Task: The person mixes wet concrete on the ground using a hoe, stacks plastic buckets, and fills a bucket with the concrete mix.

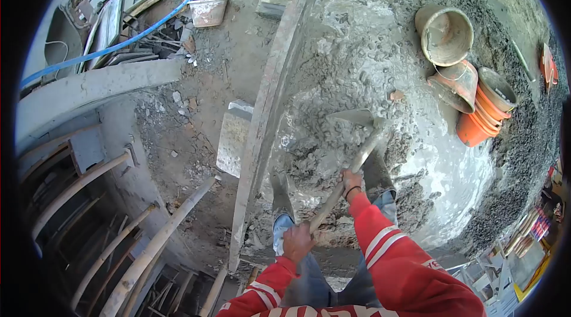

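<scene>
Both of my hands are wrapped around the wooden handle of a hoe (333, 201). My left hand (297, 241) grips it low, close to my legs. Farther up the handle is my right hand (352, 180), closed, with a dark band at the wrist. The hoe's grey blade (354, 116) lies at the far end of the handle, partly sunk in wet grey mortar (351, 73). My boots stand in the mortar on either side of the handle.
A long wooden beam (267, 97) borders the mortar on the left, with concrete blocks (235, 141) beside it. Several buckets (449, 37) are clustered at right, some orange (476, 129). Lower left, poles (160, 242) span an opening. A blue hose (143, 31) crosses debris, upper left.
</scene>
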`<state>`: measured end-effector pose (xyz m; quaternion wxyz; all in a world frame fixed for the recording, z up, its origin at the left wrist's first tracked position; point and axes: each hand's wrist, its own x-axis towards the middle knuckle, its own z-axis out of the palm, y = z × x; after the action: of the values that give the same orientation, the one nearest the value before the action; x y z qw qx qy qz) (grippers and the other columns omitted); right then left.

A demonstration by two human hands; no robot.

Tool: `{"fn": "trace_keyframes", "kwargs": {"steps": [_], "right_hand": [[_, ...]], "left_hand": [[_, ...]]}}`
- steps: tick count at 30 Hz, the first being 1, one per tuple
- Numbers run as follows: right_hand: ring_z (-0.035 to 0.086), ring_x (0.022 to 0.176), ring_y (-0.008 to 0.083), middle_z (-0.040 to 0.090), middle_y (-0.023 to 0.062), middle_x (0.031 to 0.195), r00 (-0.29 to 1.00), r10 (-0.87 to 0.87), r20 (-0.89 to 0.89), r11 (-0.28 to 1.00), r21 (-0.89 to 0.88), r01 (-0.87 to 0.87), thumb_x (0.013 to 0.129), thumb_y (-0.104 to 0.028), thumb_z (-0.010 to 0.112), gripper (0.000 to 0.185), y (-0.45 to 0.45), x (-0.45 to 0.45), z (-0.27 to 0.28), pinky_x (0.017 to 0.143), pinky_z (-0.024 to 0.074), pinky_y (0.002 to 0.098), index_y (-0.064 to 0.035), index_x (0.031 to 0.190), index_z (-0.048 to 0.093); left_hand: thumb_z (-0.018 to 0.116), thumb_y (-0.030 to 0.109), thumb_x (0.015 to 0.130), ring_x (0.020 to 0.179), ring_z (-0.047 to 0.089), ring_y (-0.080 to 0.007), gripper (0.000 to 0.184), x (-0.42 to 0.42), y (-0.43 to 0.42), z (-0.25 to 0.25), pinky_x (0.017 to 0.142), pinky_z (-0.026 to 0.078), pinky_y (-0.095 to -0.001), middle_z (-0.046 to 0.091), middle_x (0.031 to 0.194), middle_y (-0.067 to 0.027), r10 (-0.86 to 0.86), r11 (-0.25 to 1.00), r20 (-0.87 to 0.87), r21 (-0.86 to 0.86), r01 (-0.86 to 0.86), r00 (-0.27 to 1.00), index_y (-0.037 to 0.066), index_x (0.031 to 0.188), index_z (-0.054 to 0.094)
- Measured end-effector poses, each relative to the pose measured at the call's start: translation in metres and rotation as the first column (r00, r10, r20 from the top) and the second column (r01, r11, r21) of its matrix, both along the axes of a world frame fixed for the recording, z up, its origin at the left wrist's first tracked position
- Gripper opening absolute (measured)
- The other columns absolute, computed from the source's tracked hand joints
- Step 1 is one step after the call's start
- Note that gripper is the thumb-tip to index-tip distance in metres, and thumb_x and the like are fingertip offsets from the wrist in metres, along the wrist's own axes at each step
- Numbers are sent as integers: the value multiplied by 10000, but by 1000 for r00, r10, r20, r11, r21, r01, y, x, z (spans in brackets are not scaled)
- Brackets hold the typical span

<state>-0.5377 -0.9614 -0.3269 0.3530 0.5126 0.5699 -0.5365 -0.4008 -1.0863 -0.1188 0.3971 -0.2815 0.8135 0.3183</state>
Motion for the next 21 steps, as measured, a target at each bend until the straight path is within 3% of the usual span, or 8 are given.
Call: {"fn": "trace_keyframes", "kwargs": {"steps": [2,4,9,15,17,18,19,21], "right_hand": [[472,400,171,494,62,585,995,-91,30,994,-60,93,799,-19,572,72,-4,26,8,357,417,343,-7,747,523],[457,400,155,490,60,605,992,103,-66,982,163,-92,797,-9,584,78,-31,8,79,348,396,320,-22,770,512],[446,396,120,456,29,562,919,-14,-395,1000,-22,6,811,10,605,181,-60,-172,154,341,362,289,-32,866,439],[481,441,110,512,33,612,448,249,-858,966,189,-176,832,-83,617,142,-135,-421,108,380,399,272,14,786,524],[546,442,136,572,86,598,334,674,-659,738,619,-269,776,-123,641,203,-165,-460,30,384,425,281,48,697,565],[639,560,218,643,159,700,431,755,-495,652,634,-416,746,-159,673,244,-178,-459,-21,498,509,344,77,771,614],[668,949,331,664,259,1000,304,930,-204,345,769,-538,706,-217,719,378,-188,-448,-83,848,527,394,42,979,676],[613,1082,344,641,212,1131,400,898,-186,392,751,-531,699,-281,787,477,-224,-411,-53,922,496,410,9,1056,662]], "left_hand": [[670,235,728,818,624,-418,361,12,-7,28,737,491,-518,646,840,-211,11,999,102,31,-14,995,44,1023,587],[666,239,725,828,622,-406,387,17,2,34,739,491,-511,644,845,-198,27,997,212,62,-42,977,45,1047,578],[644,213,717,756,629,-414,381,-94,19,-21,710,487,-512,656,787,-199,189,978,-123,115,-175,974,81,1071,591],[632,129,712,688,577,-465,237,-349,-39,-154,644,467,-487,628,752,-233,407,913,-637,267,-308,655,28,927,634],[628,124,718,673,576,-465,199,-352,-28,-203,630,461,-477,623,735,-240,472,881,-648,332,-336,598,8,878,637],[632,123,725,614,576,-414,164,-336,-8,-240,598,447,-458,601,671,-219,562,821,-574,302,-484,595,-15,813,622],[636,122,732,555,576,-364,163,-328,0,-259,566,432,-439,579,608,-197,645,746,-508,256,-614,571,-38,747,608],[640,138,746,672,609,-377,194,-318,-29,-258,640,458,-449,613,707,-220,717,697,-372,388,-604,589,-27,844,614]]}}
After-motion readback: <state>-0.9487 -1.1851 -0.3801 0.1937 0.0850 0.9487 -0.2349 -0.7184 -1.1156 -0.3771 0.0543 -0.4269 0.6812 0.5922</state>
